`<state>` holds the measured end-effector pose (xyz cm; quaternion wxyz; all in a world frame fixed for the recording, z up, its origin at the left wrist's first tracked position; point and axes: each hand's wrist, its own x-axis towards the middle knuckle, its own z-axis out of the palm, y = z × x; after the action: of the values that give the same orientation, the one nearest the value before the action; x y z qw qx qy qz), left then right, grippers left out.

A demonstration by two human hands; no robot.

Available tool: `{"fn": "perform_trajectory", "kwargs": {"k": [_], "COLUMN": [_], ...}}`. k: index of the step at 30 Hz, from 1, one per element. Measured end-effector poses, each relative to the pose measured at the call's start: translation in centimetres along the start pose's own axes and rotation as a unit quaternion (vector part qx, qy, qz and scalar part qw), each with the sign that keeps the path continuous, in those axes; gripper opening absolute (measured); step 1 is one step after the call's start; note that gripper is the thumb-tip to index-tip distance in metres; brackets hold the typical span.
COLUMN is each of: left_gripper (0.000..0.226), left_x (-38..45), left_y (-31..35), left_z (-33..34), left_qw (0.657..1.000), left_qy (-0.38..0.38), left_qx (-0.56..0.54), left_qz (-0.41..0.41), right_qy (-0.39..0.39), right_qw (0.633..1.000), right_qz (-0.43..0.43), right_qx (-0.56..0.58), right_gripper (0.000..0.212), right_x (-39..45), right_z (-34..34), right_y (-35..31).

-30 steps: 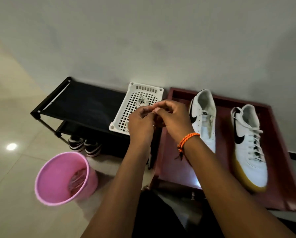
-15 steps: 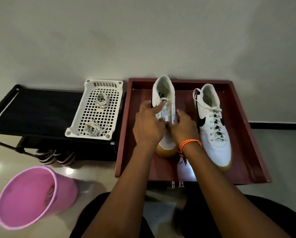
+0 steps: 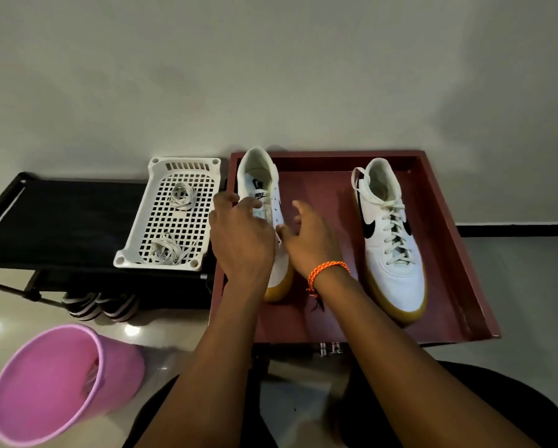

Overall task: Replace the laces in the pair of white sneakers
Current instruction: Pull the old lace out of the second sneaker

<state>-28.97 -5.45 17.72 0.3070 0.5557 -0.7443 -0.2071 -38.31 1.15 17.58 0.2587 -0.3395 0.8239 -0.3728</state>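
A: Both hands are on the unlaced sneaker, at the left edge of the tray. Its long axis runs from the heel at the tray's back wall to the gum toe near the tray's front, leaning a little rightward toward the toe.

B: Which hand is closer?

A: The left hand lies right over the midfoot, fingers curled round the shoe's left side near the tongue. The right hand sits just beside the shoe's right flank, thumb touching the eyelet row, fingers loosely spread and curled round nothing I can see.

B: So the left one holds and the right one threads?

A: That's my read: the eyelets lie straight ahead of both hands, and a lace would go in from the toe end up.

B: Any lace in hand?

A: Can't tell. The left hand covers the lower eyelets, and no lace shows between the fingers. Two lace bundles sit in the white basket, just left of the tray.

B: And the other shoe?

A: The laced sneaker stands well right in the tray, untouched. The pink bucket, left of the tray and nearer the person, holds something too blurred to name.
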Motion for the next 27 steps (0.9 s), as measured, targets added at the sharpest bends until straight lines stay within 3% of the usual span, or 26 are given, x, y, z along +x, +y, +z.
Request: {"fn": "perform_trajectory", "kwargs": {"k": [3, 5, 8, 11, 13, 15, 18, 21, 27], "left_gripper": [0.028, 0.030, 0.030, 0.031, 0.041, 0.051, 0.075, 0.084, 0.071], "left_x": [-0.7, -1.3, -2.8, -4.0, -4.6, -5.1, -5.5, -5.2, -3.7], "left_y": [2.9, 4.7, 6.8, 8.3, 8.7, 9.1, 8.9, 8.0, 5.7], "left_z": [1.9, 3.5, 5.9, 8.0, 9.1, 10.1, 11.3, 12.1, 11.4], "left_qw": [0.997, 0.987, 0.958, 0.945, 0.942, 0.934, 0.911, 0.902, 0.918], "left_qy": [-0.003, -0.074, -0.198, -0.256, -0.274, -0.276, -0.297, -0.317, -0.306], "left_qx": [-0.053, -0.119, -0.188, -0.181, -0.178, -0.217, -0.283, -0.288, -0.250], "left_qz": [0.057, 0.078, 0.093, 0.091, 0.080, 0.064, 0.045, 0.049, 0.040], "right_qy": [0.079, 0.120, 0.168, 0.203, 0.180, 0.106, 0.006, 0.002, -0.005], "right_qw": [0.996, 0.991, 0.985, 0.978, 0.980, 0.991, 0.999, 0.999, 1.000], "right_qz": [-0.035, -0.050, -0.044, -0.012, 0.027, 0.057, 0.038, 0.008, -0.008], "right_qx": [0.016, 0.022, 0.002, -0.054, -0.077, -0.051, -0.015, -0.032, -0.020], "right_gripper": [0.038, 0.025, 0.022, 0.022, 0.028, 0.045, 0.054, 0.062, 0.066], "right_x": [0.2, 0.1, 0.1, 0.6, 1.0, 1.5, 1.7, 1.8, 1.7], "right_z": [-3.9, -7.1, -11.4, -13.9, -14.8, -15.5, -15.4, -14.8, -12.6], "right_y": [1.4, 2.9, 5.6, 8.7, 10.4, 11.6, 11.8, 11.8, 11.2]}}
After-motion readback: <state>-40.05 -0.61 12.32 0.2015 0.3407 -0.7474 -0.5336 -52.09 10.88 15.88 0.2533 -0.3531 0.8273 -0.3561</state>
